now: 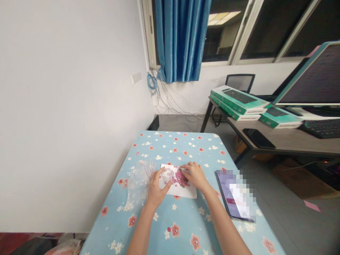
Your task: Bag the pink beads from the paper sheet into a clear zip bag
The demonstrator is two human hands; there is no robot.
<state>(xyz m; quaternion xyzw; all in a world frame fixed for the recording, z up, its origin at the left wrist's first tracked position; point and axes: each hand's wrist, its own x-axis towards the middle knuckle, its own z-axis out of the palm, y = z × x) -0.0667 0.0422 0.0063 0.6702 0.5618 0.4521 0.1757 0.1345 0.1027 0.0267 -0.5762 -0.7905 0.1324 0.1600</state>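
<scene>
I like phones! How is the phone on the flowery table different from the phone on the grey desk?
The phone on the flowery table has its screen lit up; the phone on the grey desk is dark. The lit one lies near the right hand, by the pink beads; the dark one lies far off, near the green boxes. Both lie flat, face up.

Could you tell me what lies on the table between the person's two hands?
In the head view, pink beads lie heaped on a white sheet between the left hand and the right hand; both hands touch the heap's edges.
</scene>
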